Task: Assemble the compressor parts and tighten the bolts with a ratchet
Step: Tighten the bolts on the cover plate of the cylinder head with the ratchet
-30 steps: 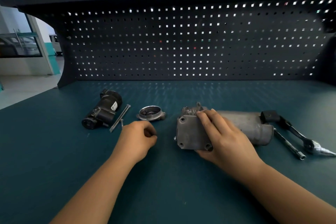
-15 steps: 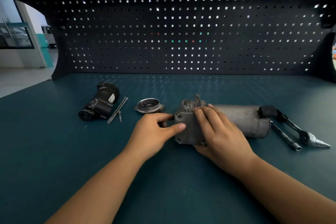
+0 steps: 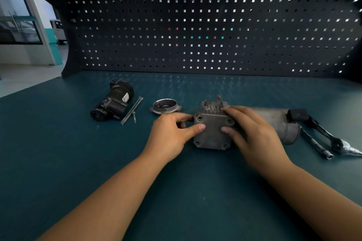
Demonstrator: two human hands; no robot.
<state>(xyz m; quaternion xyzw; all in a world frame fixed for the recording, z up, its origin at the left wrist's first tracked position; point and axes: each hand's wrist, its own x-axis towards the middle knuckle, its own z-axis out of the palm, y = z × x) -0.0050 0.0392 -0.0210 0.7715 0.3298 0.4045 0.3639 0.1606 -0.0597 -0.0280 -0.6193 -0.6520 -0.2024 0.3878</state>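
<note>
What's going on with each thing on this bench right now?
Compressor housing: lying on its side, held by both hands.
Left hand: pinches the housing's left edge.
Right hand: grips the housing's top.
Black motor: lying loose, apart.
Long bolt: loose beside the motor.
Round cover: lying loose, not fitted.
Ratchet: lying untouched at the right.

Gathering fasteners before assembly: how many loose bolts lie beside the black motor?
2: a long bolt lies along the right side of the black motor, and a short bolt lies beside its near end. Others may be hidden behind the motor.
</note>
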